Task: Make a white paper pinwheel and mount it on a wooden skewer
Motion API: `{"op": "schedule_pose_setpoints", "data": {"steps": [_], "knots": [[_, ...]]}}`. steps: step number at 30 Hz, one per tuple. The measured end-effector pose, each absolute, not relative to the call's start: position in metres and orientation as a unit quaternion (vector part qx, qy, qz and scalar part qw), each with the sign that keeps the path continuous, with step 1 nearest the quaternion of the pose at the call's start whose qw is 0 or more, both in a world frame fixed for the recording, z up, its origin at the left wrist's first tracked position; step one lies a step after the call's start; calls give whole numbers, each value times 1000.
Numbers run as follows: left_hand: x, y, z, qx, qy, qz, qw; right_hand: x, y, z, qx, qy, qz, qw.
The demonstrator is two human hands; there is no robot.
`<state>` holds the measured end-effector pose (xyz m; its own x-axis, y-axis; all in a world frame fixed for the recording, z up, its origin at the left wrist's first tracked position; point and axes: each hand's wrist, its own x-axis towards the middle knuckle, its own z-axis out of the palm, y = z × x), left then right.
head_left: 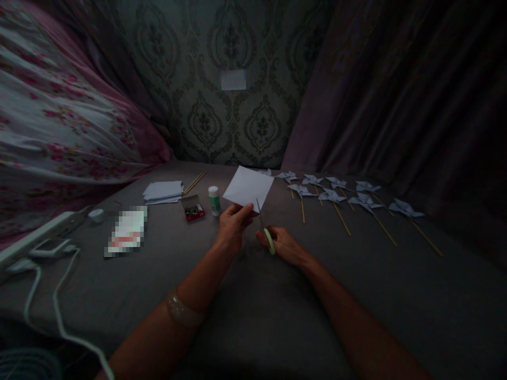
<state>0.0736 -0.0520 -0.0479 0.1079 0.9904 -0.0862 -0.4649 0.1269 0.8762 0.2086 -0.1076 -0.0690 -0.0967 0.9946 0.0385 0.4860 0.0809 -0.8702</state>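
Observation:
A square sheet of white paper (pixel 249 186) is pinched at its near edge by my left hand (pixel 233 224), held up over the table. My right hand (pixel 283 244) grips scissors (pixel 270 241) with yellow-green handles. Their blades point up and away, at the paper's near right corner; whether they have cut into it I cannot tell. Just left of my left hand stands a glue stick (pixel 214 201) with a white cap. Beside that is a small open red box (pixel 194 212) of metal pins or tacks.
Several paper pinwheels on sticks (pixel 366 201) lie across the right side. A stack of white paper (pixel 163 192), loose wooden sticks (pixel 194 183), a blurred packet (pixel 127 231), a white cap (pixel 95 215) and a power strip with cables (pixel 43 237) are on the left.

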Motion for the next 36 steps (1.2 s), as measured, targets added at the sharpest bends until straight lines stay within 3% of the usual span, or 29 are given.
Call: {"op": "schedule_pose_setpoints", "data": {"steps": [36], "knots": [[74,-52,-50,342,360,569,655,203,-107,-71,-592,-597,378,386]]}}
